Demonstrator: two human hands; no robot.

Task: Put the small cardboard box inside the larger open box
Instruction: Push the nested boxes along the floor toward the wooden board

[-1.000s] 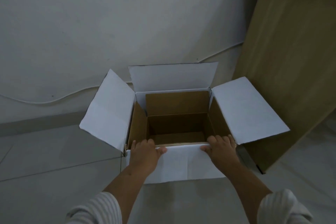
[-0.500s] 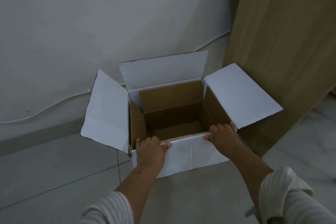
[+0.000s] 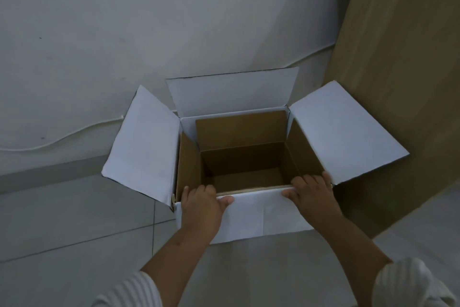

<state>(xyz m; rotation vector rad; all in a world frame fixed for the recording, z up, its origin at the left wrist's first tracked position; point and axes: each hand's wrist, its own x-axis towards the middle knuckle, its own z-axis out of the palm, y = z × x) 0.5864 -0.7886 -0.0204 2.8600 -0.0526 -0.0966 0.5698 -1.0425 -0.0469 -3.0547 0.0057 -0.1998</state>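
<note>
A larger white box [image 3: 144,147] stands on the floor with all its flaps spread open. Inside it sits a brown cardboard box [image 3: 241,130], open at the top and with nothing in it; a strip of the white box's wall shows behind it at the back left. My left hand [image 3: 201,207] rests on the near rim at the left, fingers hooked over the edge and thumb on the folded-down near flap. My right hand [image 3: 312,197] holds the same rim at the right in the same way.
A wooden panel [image 3: 398,57] leans close to the box's right flap. A white wall with a thin cable [image 3: 62,140] runs right behind the box. Grey floor tiles [image 3: 74,219] spread to the left and front.
Both hands stay on the near rim of the box. The view has shifted, and the box now appears closer and more from above.
</note>
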